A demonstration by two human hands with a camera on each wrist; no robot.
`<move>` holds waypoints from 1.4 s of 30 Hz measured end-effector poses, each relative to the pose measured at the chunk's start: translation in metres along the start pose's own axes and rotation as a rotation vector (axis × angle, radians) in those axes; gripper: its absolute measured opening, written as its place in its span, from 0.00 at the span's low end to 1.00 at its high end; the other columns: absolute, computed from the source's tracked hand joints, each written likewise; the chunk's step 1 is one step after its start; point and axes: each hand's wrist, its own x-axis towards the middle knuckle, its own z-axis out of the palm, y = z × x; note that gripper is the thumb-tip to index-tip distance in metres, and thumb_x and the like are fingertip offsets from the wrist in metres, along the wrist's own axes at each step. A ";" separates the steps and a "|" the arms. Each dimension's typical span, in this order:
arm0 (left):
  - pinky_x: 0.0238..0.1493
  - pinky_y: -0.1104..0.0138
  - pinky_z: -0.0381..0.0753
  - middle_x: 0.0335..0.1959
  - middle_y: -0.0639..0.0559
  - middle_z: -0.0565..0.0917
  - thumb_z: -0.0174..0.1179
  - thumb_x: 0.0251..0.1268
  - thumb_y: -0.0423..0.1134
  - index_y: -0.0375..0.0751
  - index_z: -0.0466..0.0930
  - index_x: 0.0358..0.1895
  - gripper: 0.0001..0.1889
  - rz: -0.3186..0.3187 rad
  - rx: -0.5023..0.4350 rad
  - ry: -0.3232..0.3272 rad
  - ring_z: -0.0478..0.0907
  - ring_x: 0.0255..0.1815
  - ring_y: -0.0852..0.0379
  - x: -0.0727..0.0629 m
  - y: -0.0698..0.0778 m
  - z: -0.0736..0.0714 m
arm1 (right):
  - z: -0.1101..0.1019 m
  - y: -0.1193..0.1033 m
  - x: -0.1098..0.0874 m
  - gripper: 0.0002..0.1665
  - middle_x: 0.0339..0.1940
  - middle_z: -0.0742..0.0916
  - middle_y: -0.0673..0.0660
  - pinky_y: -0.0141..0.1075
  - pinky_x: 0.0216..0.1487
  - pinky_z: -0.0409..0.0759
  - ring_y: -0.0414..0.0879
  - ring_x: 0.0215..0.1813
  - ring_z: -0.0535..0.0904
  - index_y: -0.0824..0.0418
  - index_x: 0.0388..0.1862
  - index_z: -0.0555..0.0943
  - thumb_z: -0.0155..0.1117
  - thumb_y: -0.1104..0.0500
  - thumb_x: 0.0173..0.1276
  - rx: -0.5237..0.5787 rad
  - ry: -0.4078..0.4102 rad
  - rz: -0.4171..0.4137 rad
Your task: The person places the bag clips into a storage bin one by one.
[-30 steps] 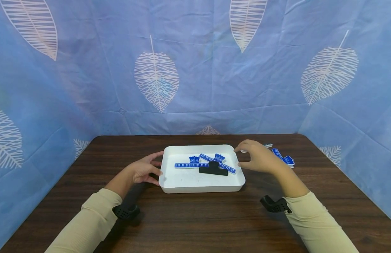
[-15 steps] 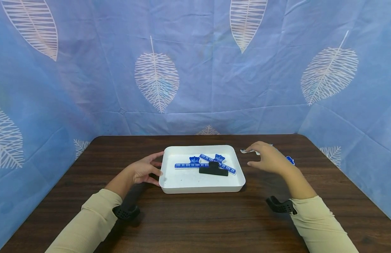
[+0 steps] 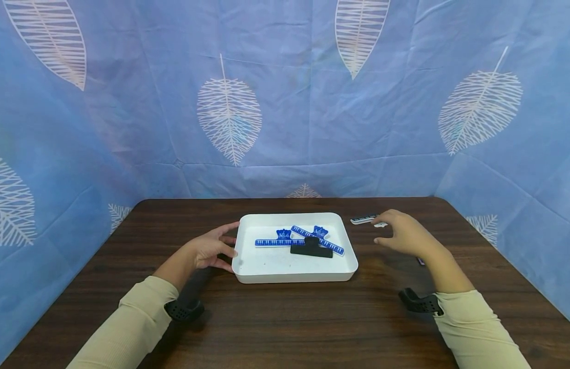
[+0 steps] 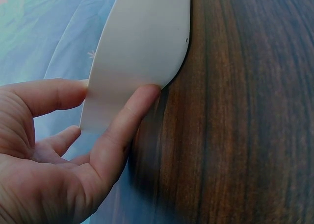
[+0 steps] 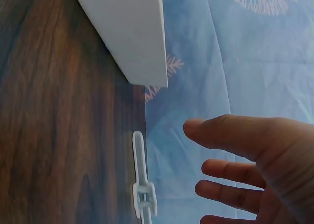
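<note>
In the head view, my left hand (image 3: 213, 248) touches the outer left side of a white tray (image 3: 294, 277). The left wrist view shows its fairly straight fingers against the tray wall (image 4: 140, 42). Inside the tray lie a blue clip with a piano-key pattern (image 3: 273, 243), a second such blue clip (image 3: 303, 231) set diagonally, and a black clip (image 3: 311, 250). My right hand (image 3: 406, 233) is held above the table with fingers spread, holding nothing. Nearest to it is a black-and-white clip (image 3: 364, 219), partly hidden by the fingers; its white side (image 5: 140, 160) shows in the right wrist view.
A dark wooden table (image 3: 285, 323) bears everything. A small purple item (image 3: 420, 261) peeks out beside the right wrist, mostly hidden. Blue cloth with pale leaf prints (image 3: 285, 102) hangs behind the table and at both sides.
My right hand has moved rightward from beside the tray's right edge, uncovering more of the black-and-white clip and covering the blue clip at the right. The left hand and tray stay put.
</note>
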 end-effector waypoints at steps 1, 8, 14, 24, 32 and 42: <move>0.41 0.44 0.84 0.71 0.30 0.56 0.56 0.57 0.16 0.50 0.43 0.79 0.50 0.001 0.000 -0.002 0.72 0.58 0.32 0.000 0.000 0.000 | 0.000 0.002 -0.001 0.24 0.51 0.82 0.69 0.60 0.52 0.76 0.66 0.54 0.77 0.70 0.51 0.82 0.75 0.62 0.56 -0.002 -0.001 0.009; 0.41 0.45 0.84 0.71 0.30 0.56 0.56 0.58 0.16 0.50 0.43 0.79 0.50 0.005 0.002 -0.007 0.72 0.57 0.32 0.000 -0.001 0.000 | -0.004 0.013 -0.010 0.25 0.54 0.80 0.72 0.63 0.53 0.75 0.69 0.56 0.75 0.70 0.53 0.81 0.74 0.61 0.58 0.009 -0.001 0.055; 0.40 0.45 0.84 0.71 0.30 0.56 0.57 0.57 0.16 0.50 0.43 0.79 0.50 0.004 0.003 -0.005 0.73 0.57 0.32 0.000 -0.001 0.000 | -0.008 0.021 -0.015 0.26 0.56 0.78 0.74 0.66 0.56 0.71 0.71 0.59 0.71 0.70 0.54 0.80 0.72 0.60 0.59 0.027 -0.003 0.092; 0.40 0.45 0.84 0.71 0.30 0.56 0.56 0.57 0.16 0.50 0.43 0.79 0.50 -0.004 0.007 0.008 0.72 0.57 0.31 0.000 -0.002 0.003 | -0.007 0.036 -0.018 0.25 0.58 0.76 0.77 0.69 0.57 0.68 0.74 0.60 0.69 0.71 0.55 0.79 0.71 0.59 0.61 0.044 -0.010 0.161; 0.41 0.44 0.84 0.72 0.30 0.55 0.57 0.57 0.16 0.51 0.43 0.79 0.50 -0.007 0.006 0.008 0.71 0.58 0.31 -0.001 0.000 0.001 | -0.007 0.044 -0.013 0.26 0.56 0.78 0.77 0.69 0.55 0.69 0.73 0.58 0.70 0.73 0.54 0.79 0.70 0.60 0.61 0.034 0.003 0.215; 0.40 0.45 0.84 0.71 0.30 0.55 0.57 0.57 0.17 0.50 0.43 0.79 0.50 -0.004 0.014 0.000 0.72 0.57 0.31 -0.001 0.003 0.001 | 0.000 0.058 -0.019 0.30 0.56 0.74 0.81 0.70 0.57 0.66 0.77 0.59 0.66 0.76 0.53 0.78 0.74 0.59 0.56 -0.017 -0.016 0.265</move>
